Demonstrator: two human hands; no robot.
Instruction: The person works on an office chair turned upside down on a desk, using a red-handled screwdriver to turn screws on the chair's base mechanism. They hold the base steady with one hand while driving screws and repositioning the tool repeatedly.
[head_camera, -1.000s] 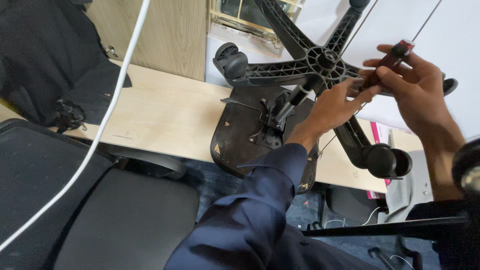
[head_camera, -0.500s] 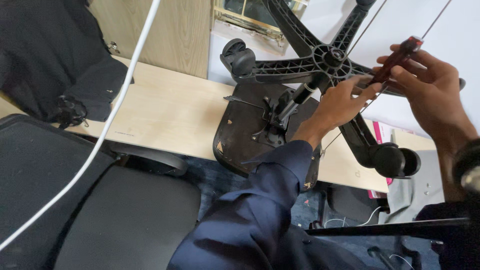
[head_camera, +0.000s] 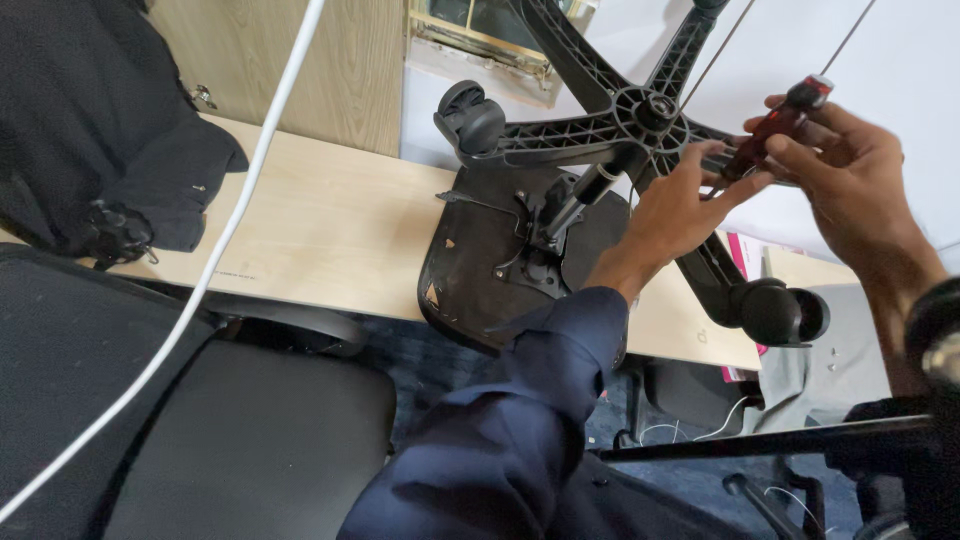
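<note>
Nearest you, at 7 o'clock, a black chair seat (head_camera: 250, 450) fills the low corner, with a white cable (head_camera: 210, 270) running diagonally up across it. Your dark blue sleeve (head_camera: 500, 440) rises from 6 o'clock toward the centre.

Beyond that lies the pale wooden worktop (head_camera: 320, 230), carrying an upturned black seat plate (head_camera: 490, 260) with its lever mechanism, and a black bag (head_camera: 110, 170) off at 10 o'clock.

Your left hand (head_camera: 670, 215) sits just right of centre, its fingers (head_camera: 735, 190) pinched on the lower end of the red-handled screwdriver (head_camera: 775, 130). Your right hand (head_camera: 850, 180) at 2 o'clock wraps the handle, fingers curled around it. The tool lies tilted, handle cap up toward 1 o'clock, tip end hidden behind your left fingers, right beside the hub of the black five-star chair base (head_camera: 640, 120).

Over the last second both hands have stayed on the screwdriver; the view has drifted slightly, and your left fingers have closed in nearer the shaft. I read that as you steadying the tip against the base rather than turning yet.

Farthest out, a caster (head_camera: 470, 115) sits at 12 o'clock and another caster (head_camera: 785, 312) at 4 o'clock.
</note>
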